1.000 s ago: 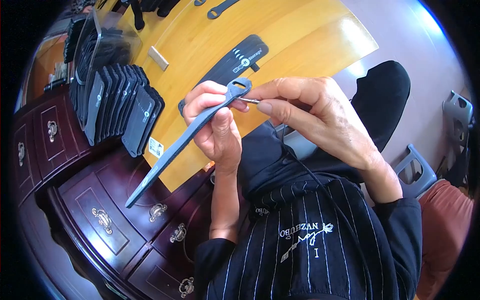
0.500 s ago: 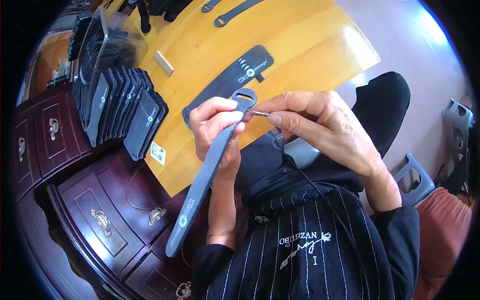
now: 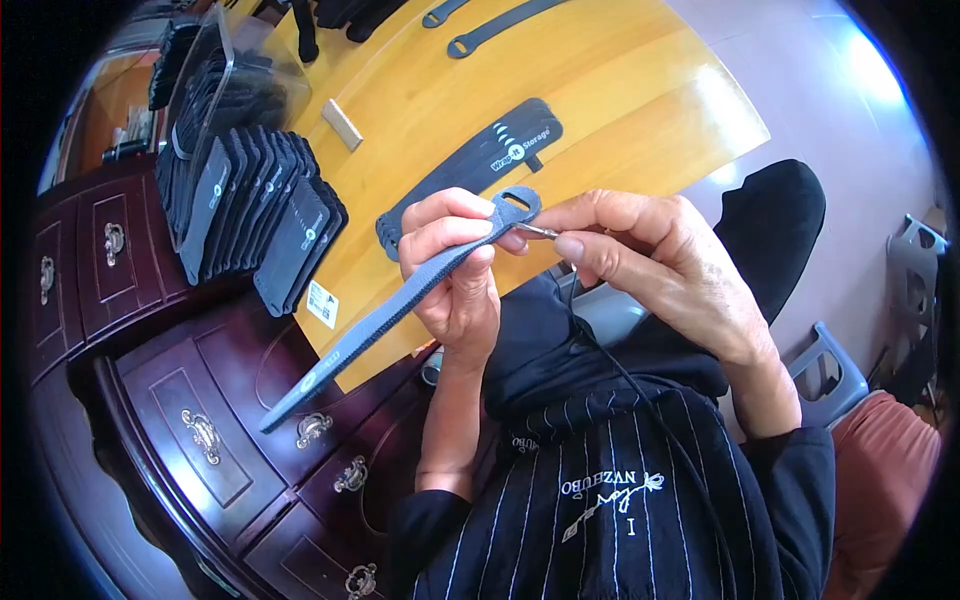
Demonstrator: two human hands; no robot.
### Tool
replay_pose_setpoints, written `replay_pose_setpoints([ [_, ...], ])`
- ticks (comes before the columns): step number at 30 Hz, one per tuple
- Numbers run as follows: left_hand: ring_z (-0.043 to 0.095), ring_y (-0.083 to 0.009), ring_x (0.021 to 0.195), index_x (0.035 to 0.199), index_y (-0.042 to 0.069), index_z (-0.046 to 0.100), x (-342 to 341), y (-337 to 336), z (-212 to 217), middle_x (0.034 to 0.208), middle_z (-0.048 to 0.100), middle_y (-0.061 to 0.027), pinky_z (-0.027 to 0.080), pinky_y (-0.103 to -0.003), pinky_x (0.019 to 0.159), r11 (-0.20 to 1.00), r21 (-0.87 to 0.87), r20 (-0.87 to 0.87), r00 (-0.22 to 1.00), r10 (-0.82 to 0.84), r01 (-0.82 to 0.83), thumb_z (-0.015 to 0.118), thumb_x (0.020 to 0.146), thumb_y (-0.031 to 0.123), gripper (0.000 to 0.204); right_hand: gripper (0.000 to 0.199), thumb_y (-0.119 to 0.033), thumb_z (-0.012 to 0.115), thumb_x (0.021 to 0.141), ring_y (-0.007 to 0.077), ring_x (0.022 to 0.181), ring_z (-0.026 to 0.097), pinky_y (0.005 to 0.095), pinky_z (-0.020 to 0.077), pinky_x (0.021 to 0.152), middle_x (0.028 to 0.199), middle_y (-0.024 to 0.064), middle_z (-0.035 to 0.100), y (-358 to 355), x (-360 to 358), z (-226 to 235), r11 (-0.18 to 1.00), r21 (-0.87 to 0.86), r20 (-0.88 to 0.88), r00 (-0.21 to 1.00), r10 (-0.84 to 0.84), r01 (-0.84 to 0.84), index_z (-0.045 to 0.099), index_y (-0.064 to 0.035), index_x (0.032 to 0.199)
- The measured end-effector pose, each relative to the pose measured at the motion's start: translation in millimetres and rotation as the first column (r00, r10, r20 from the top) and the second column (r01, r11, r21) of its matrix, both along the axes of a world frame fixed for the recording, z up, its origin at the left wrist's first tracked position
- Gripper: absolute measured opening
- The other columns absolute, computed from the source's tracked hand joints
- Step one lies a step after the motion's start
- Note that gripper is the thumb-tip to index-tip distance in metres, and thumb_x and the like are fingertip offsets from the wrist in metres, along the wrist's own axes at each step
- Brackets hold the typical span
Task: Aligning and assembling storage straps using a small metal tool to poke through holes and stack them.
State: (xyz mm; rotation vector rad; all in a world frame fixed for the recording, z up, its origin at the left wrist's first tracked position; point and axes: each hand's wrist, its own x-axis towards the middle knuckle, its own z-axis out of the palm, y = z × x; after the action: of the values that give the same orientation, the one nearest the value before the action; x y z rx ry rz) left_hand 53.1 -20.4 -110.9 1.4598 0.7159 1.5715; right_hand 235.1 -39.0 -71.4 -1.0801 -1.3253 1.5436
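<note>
My left hand (image 3: pixel 455 265) pinches a long grey fabric strap (image 3: pixel 385 322) just below its rounded, slotted end. The strap's tail hangs down to the left, over the dark drawers. In my right hand (image 3: pixel 665 270), thumb and forefinger close on a thin, short metal tool (image 3: pixel 536 230), whose tip meets the strap's edge below the slot. My fingers cover much of the tool, so its exact kind does not show. Beyond my left hand, a wide dark strap (image 3: pixel 455 178) with light printing lies on the table.
The yellow wooden table (image 3: pixel 610 90) bears two slotted straps (image 3: pixel 490 35) at its far side and a small wooden block (image 3: pixel 343 125). Stacks of dark straps (image 3: pixel 255 195) stand at the left beside a clear plastic bin (image 3: pixel 222 70). A plastic stool (image 3: pixel 830 375) stands at the right.
Both hands have shifted slightly right with the strap and the metal tool. The strap's tail has swung up to the left and is turned more edge-on.
</note>
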Motion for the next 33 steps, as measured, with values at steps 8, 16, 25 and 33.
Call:
replay_pose_setpoints([
  [8,0.064,-0.0202,0.072,0.094,-0.001,0.057,-7.3,0.4,-0.6,0.104,0.051,-0.0134,0.055,-0.03,0.068,0.996,0.07,-0.109,0.992,0.06,-0.052,0.063,0.09,0.013,0.016,0.024,-0.02,0.057,0.094,0.007,0.061,0.056,0.0218,0.0431,0.054,0.066,0.0033,0.058,1.5,0.0,-0.4,1.0,0.002,0.066,0.998,0.014,-0.014,0.067,-0.0044,0.11],
  [16,0.064,-0.0207,0.074,0.09,-0.001,0.059,-4.9,1.4,2.2,0.103,0.053,-0.0138,0.055,-0.03,0.069,0.994,0.1,-0.185,0.981,0.058,-0.04,0.064,0.089,0.013,0.016,0.024,-0.019,0.056,0.095,0.0048,0.062,0.053,0.0212,0.0425,0.055,0.067,-0.0003,0.056,5.2,5.6,-1.3,0.995,-0.076,-0.035,0.998,0.061,-0.064,0.066,-0.0048,0.112],
  [25,0.064,-0.018,0.074,0.099,-0.003,0.056,-1.3,6.3,-0.1,0.103,0.054,-0.0141,0.055,-0.027,0.066,1.0,0.02,-0.047,0.999,-0.006,0.007,0.06,0.09,0.001,0.011,0.024,-0.017,0.055,0.096,0.0047,0.063,0.052,0.0206,0.0422,0.055,0.067,0.0005,0.055,5.5,2.6,6.9,0.996,-0.082,-0.04,0.998,0.04,-0.043,0.065,-0.0041,0.113],
  [33,0.063,-0.0168,0.074,0.104,-0.002,0.053,21.8,3.0,4.8,0.105,0.056,-0.0166,0.053,-0.028,0.071,0.988,-0.154,0.043,0.999,-0.006,0.013,0.054,0.092,-0.003,0.012,0.023,-0.015,0.053,0.096,0.008,0.065,0.057,0.0229,0.0452,0.058,0.069,0.0036,0.06,1.3,13.4,8.2,0.998,0.012,0.023,0.998,-0.056,0.055,0.063,-0.003,0.112],
])
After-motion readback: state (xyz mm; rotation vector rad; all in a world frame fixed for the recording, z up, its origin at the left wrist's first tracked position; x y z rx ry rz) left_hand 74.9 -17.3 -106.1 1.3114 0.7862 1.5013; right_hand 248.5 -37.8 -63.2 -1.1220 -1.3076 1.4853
